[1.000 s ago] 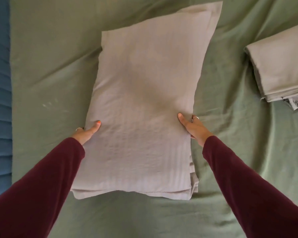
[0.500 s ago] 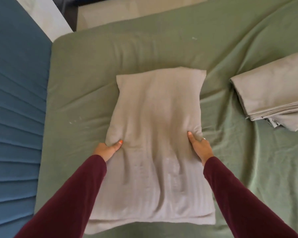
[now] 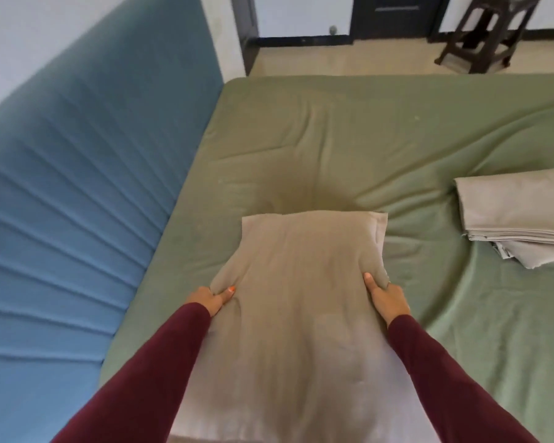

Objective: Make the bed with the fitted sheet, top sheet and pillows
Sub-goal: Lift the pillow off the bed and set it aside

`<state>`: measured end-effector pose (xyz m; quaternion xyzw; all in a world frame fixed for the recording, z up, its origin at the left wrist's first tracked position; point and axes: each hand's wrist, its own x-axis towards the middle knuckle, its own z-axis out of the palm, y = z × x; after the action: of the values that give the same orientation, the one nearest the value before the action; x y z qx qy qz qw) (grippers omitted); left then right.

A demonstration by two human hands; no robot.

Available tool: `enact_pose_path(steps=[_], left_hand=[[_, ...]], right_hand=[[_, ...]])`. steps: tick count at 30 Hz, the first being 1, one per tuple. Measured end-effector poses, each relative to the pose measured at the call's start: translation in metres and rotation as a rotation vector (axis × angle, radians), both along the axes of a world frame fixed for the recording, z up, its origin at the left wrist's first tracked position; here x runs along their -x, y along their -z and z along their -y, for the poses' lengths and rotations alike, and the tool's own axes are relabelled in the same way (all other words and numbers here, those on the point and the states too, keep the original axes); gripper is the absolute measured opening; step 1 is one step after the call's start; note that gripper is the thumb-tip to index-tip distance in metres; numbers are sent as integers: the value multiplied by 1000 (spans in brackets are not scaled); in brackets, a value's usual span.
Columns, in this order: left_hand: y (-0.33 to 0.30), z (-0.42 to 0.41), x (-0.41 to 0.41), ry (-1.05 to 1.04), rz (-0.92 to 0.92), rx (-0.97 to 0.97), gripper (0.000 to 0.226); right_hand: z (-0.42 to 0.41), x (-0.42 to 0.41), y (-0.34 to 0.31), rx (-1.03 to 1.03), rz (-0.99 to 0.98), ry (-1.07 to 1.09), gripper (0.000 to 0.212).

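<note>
You hold the beige pillow [image 3: 301, 302] lengthwise over the green fitted sheet [image 3: 349, 148], your left hand [image 3: 207, 298] and right hand [image 3: 387, 298] each pinching a long edge, while the folded top sheet [image 3: 518, 212] lies well apart to the right.

— What sort of room is this?

— A bedroom in a home. A wide mattress under a green fitted sheet [image 3: 381, 148] lies beneath and ahead of both hands.

— What else shows it?

— A blue padded headboard [image 3: 77, 193] rises left of the left hand. A folded grey sheet [image 3: 518, 212] lies on the bed, right of the right hand. Far beyond the hands are a beige floor [image 3: 333, 59], a dark door frame [image 3: 245, 24] and a dark wooden stool [image 3: 483, 33].
</note>
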<state>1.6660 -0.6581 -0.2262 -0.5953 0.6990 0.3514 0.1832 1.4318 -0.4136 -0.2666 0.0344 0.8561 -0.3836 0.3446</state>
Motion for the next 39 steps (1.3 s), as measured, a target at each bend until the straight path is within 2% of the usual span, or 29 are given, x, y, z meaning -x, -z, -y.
enact_pose_path(steps=[8,13,18,25,34,39], left_hand=[[-65,-117,-219,-241,22,148,70],[-78,-218,-364,-544,94,153,72],[-94,-329,-467,-797,153,164,70],[-136,-475,-549,-1091,268,248,66],[-174,-637,-610,-1383,435,340,63],[-180,-715,-649,-1505,625,422,62]], right_hand=[[-11,-151,-63,104,-56,-309,58],[-18,-266,-76,130,-21,-593,60],[-35,-373,-83,175,38,-850,64],[-70,-501,-114,331,37,-1197,60],[-170,-617,-144,507,164,-1465,59],[-239,-680,-152,573,201,-1564,59]])
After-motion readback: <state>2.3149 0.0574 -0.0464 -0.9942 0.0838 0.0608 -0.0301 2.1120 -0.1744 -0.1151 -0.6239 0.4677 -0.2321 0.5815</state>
